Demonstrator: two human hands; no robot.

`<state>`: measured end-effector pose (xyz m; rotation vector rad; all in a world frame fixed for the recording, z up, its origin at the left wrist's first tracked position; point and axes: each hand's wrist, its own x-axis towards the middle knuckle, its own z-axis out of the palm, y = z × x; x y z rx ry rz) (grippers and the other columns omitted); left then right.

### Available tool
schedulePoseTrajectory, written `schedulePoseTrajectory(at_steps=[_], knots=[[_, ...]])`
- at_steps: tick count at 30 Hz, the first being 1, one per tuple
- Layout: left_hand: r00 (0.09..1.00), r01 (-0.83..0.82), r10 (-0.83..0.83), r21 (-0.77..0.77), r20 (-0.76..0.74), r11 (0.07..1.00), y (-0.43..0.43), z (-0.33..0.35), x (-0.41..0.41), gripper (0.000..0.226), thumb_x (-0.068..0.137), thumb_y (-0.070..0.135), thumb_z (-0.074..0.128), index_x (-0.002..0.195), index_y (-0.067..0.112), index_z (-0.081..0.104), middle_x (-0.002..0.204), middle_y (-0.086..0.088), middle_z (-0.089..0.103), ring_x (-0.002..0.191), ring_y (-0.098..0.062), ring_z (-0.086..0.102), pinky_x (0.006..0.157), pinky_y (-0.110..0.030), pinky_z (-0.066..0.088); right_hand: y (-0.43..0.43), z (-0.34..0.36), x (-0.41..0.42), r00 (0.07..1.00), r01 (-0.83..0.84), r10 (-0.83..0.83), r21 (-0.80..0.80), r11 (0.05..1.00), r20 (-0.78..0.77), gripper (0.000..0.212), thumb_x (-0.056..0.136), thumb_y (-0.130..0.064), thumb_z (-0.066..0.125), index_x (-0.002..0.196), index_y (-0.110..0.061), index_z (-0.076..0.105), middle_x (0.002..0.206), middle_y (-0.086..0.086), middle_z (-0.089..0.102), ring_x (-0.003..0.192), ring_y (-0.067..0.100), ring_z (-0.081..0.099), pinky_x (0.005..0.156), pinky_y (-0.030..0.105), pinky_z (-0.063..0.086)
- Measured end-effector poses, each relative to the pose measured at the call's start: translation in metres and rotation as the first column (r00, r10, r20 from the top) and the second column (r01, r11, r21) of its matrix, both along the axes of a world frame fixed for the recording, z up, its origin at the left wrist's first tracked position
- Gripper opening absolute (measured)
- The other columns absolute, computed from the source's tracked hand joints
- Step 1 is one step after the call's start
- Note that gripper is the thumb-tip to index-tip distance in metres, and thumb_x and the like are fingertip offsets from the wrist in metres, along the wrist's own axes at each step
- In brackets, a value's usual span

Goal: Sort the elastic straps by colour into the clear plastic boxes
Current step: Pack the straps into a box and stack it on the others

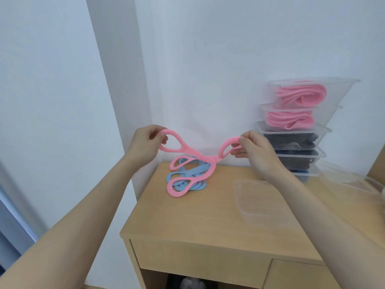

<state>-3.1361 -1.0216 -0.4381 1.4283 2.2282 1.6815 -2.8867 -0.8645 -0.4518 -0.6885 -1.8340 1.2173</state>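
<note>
Pink strap (188, 155) slung between left hand (145, 142) and right hand (253, 150), end loops pinched.

A single wide-angle camera rode on the person's head and looked forward and down, so both bare forearms ran in from the lower corners to the left hand (145, 142) and right hand (255, 151) near mid-frame. It sat close above the front of the tabletop (198, 215), faced the white wall (208, 59) behind it, and caught the stack of clear boxes (300, 128) at the right.
</note>
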Motion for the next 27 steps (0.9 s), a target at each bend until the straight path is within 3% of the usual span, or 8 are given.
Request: schedulePoseTrajectory(at_steps=[5,10,16,21,27], knots=[[0.999,-0.033,0.035,0.050,-0.029,0.998,-0.013,0.021,0.006,0.022,0.103,0.010,0.050,0.106,0.011,0.072,0.088,-0.005,0.071,0.079,-0.008,0.066,0.077,-0.021,0.054,-0.003,0.004,0.011,0.999,0.021,-0.022,-0.013,1.000,-0.050,0.017,0.103,-0.015,0.048,0.089,-0.008,0.055,0.099,0.016,0.072,0.087,0.034,0.072,0.082,0.046,0.058],[0.997,-0.067,0.071,0.107,-0.033,0.992,-0.022,0.042,0.018,0.022,0.104,0.010,0.047,0.109,0.008,0.069,0.081,-0.003,0.064,0.062,0.003,0.060,0.060,-0.010,0.047,-0.009,0.008,0.022,0.996,0.017,-0.016,0.009,1.000,-0.088,0.021,0.106,-0.020,0.046,0.092,-0.008,0.055,0.087,0.012,0.072,0.068,0.031,0.069,0.068,0.042,0.057],[0.999,-0.026,0.029,0.130,-0.023,0.991,-0.031,0.070,0.041,0.022,0.102,0.010,0.047,0.105,0.014,0.068,0.074,0.001,0.056,0.057,-0.008,0.053,0.058,-0.020,0.049,-0.019,0.020,0.028,0.986,-0.007,0.018,0.072,0.997,-0.165,0.018,0.108,-0.021,0.044,0.095,-0.010,0.051,0.076,0.006,0.071,0.054,0.026,0.062,0.052,0.031,0.050],[0.999,0.024,-0.028,0.224,0.015,0.974,-0.034,0.093,0.070,0.018,0.099,0.008,0.057,0.110,0.014,0.069,0.080,0.001,0.065,0.057,-0.002,0.056,0.059,-0.018,0.051,-0.035,0.039,0.022,0.978,-0.028,0.046,0.094,0.995,-0.203,0.014,0.108,-0.014,0.040,0.097,-0.015,0.048,0.087,0.013,0.069,0.059,0.031,0.066,0.055,0.034,0.053],[0.991,0.098,-0.119,0.288,0.058,0.953,-0.049,0.121,0.092,0.035,0.091,-0.005,0.051,0.120,0.010,0.064,0.088,-0.004,0.072,0.063,-0.016,0.056,0.067,-0.025,0.052,-0.054,0.085,0.016,0.962,-0.063,0.104,0.164,0.984,-0.253,0.011,0.108,-0.015,0.042,0.098,-0.016,0.046,0.099,0.016,0.069,0.070,0.032,0.074,0.071,0.046,0.062]])
